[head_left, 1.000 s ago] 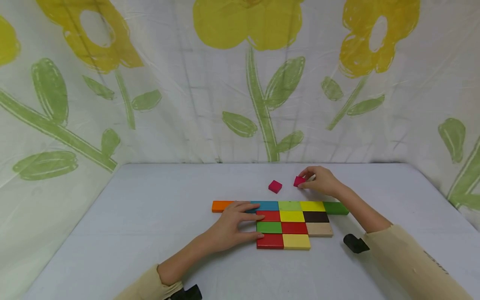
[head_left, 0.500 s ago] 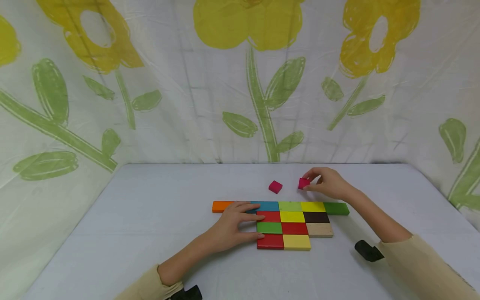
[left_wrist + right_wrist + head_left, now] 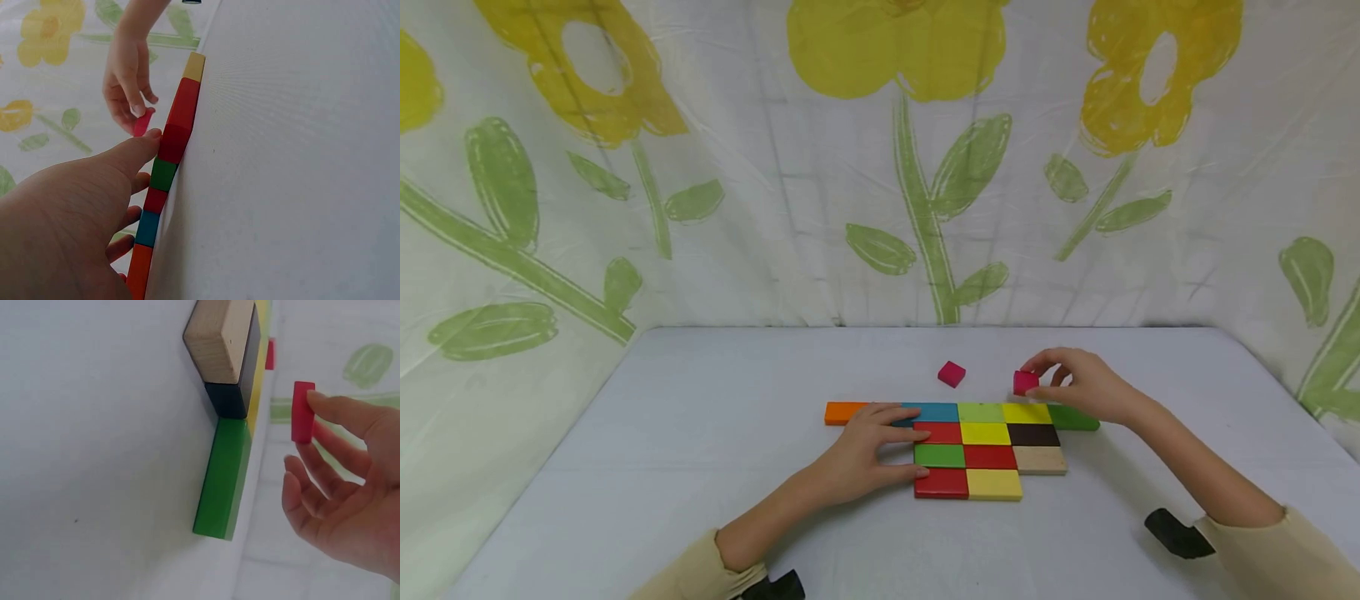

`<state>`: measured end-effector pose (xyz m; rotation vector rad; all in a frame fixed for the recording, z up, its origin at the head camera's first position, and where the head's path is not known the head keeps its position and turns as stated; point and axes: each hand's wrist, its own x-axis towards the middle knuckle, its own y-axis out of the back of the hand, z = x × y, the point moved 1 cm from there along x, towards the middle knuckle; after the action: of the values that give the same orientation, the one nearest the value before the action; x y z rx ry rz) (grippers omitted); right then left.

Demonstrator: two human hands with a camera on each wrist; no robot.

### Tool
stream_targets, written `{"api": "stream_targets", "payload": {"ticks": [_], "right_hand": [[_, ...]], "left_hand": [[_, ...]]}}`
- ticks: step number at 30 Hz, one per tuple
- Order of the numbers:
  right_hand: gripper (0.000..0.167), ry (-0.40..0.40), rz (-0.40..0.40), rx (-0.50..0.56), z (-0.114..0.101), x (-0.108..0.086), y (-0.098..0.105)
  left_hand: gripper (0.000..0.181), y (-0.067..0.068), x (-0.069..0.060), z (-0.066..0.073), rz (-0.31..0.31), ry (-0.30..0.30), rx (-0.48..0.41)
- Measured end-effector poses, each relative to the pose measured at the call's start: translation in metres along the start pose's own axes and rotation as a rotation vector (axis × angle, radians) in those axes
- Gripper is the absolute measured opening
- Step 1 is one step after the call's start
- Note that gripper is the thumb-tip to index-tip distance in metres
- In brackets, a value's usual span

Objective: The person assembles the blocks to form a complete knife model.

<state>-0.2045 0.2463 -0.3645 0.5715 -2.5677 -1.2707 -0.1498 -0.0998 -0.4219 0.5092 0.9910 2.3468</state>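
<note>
My right hand [image 3: 1090, 387] pinches a small pinkish-red block [image 3: 1026, 383] between thumb and fingers, above the back right of a flat pattern of coloured blocks. In the right wrist view, this block [image 3: 303, 412] shows upright and apart from the long green block [image 3: 222, 478]. My left hand [image 3: 861, 458] rests along the pattern's left side with fingers spread. Its fingertips touch the blue block [image 3: 936, 412], the red block [image 3: 943, 432] and the front red block [image 3: 943, 483]. Part of the orange block [image 3: 842, 412] is hidden beneath it.
A second pinkish-red block [image 3: 951, 374] lies behind the pattern. A light green block [image 3: 980, 412] and yellow block [image 3: 1026, 412] form part of the back row. A beige block [image 3: 1039, 460] sits at the right side. A flower-printed cloth [image 3: 737, 275] hangs behind the white table [image 3: 662, 442].
My right hand has moved right and nearer to the pattern, carrying the pinkish-red block away from the second one. My left hand has stayed in place.
</note>
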Motion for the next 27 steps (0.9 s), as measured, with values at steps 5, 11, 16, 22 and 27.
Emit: {"api": "stream_targets", "payload": {"ticks": [5,11,16,22,27], "right_hand": [[0.033,0.027,0.009,0.016,0.0,-0.013,0.001],[0.03,0.042,0.031,0.035,0.0,-0.027,0.003],[0.03,0.048,0.045,0.041,0.002,-0.037,0.003],[0.027,0.071,0.063,0.036,0.01,-0.048,0.004],[0.027,0.117,0.084,0.028,0.017,-0.054,0.004]], "left_hand": [[0.049,0.0,0.0,0.0,-0.005,0.005,-0.004],[0.049,0.0,0.0,0.0,-0.004,0.005,-0.001],[0.048,0.0,0.0,-0.001,0.001,-0.002,-0.002],[0.048,0.0,0.0,-0.001,0.003,-0.007,-0.001],[0.048,0.0,0.0,0.0,0.003,-0.004,0.002]]}}
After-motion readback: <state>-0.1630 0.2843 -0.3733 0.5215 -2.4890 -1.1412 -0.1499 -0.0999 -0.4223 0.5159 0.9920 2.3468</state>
